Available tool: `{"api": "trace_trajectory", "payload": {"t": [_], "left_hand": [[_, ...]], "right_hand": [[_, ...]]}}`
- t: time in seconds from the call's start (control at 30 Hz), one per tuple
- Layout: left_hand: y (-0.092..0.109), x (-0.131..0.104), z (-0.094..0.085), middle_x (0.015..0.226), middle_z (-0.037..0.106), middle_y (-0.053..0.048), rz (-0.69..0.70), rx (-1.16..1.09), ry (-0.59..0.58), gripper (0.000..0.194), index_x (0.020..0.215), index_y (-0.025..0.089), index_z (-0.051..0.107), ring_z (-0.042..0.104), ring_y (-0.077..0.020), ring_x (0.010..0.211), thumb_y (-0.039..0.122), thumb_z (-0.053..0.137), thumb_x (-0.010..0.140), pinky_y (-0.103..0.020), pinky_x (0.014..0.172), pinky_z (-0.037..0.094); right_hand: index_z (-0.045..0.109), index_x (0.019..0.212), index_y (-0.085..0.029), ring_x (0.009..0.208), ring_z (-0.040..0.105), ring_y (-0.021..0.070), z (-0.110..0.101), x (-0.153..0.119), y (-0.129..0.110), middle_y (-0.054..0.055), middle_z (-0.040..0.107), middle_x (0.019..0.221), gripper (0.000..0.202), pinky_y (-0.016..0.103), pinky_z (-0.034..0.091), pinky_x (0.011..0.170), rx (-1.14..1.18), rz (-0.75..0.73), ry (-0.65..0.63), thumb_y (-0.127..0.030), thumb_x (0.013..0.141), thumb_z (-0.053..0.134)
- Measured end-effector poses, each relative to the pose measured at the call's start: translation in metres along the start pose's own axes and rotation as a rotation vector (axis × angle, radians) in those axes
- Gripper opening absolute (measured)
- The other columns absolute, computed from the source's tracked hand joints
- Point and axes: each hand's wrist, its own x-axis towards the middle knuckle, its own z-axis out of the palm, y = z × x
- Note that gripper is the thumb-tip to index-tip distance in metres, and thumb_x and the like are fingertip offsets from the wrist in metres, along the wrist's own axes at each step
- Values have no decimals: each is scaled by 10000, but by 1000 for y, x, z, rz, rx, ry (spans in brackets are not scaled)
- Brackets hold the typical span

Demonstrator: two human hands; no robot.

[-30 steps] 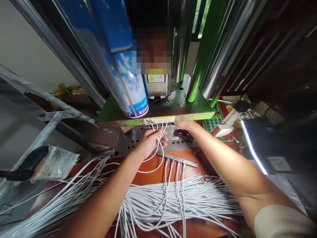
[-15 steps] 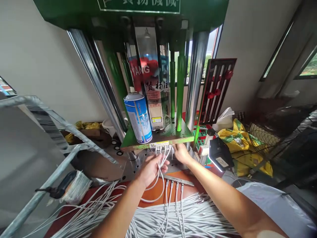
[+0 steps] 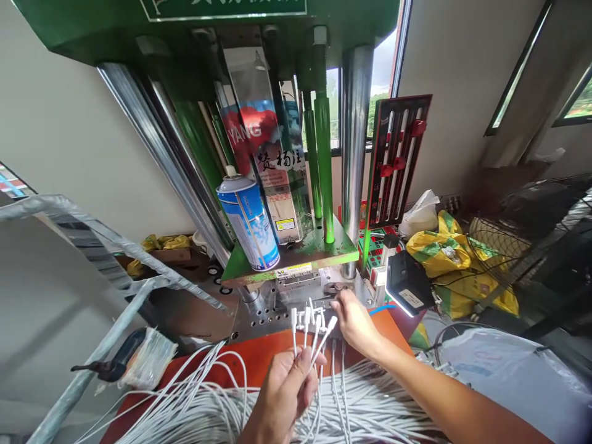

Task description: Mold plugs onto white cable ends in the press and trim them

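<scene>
your left hand pinches white cables, their connectors fanned just above the grip; your right hand curls beside them, whether pinching anything i cannot tell.

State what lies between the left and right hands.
In the head view, four white plug-ended cables fan up from the left hand, one leaning toward the right hand; orange tabletop shows behind.

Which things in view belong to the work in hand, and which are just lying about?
Seemingly in the work:
four white cables, held in the left hand;
cable pile, below the hands;
press, ahead; the right hand is before its base, grip unclear.

Seemingly lying about:
spray can, standing on the press;
yellow bags, off to the right.
</scene>
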Motion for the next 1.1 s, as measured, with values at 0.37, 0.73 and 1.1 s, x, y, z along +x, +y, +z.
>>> {"api": "trace_trajectory", "payload": {"t": [0.37, 0.73, 1.1], "left_hand": [[12, 1, -13, 436, 446, 28, 131, 332, -94, 610, 830, 162, 714, 264, -90, 421, 767, 645, 864, -257, 465, 160], [17, 10, -10, 467, 423, 32, 153, 588, -173, 570, 785, 186, 714, 319, -120, 452, 713, 564, 941, -273, 506, 242], [15, 39, -53, 787, 687, -75, 1320, 1363, -295, 521, 1370, 177, 602, 636, -212, 682, -16, 455, 908, -324, 646, 471]], "right_hand": [[616, 767, -194, 988, 621, 278, -16, 9, -9, 102, 675, 926, 450, 414, 509, 885, 364, 85, -272, -502, 1051, 452], [647, 838, -216, 798, 711, 229, -61, -24, -38, 86, 757, 924, 477, 369, 576, 736, 1126, 269, -323, -688, 893, 687], [722, 793, -250, 803, 724, 292, -182, -157, 161, 166, 750, 889, 421, 486, 529, 790, 496, 721, 689, -668, 822, 770]]}}
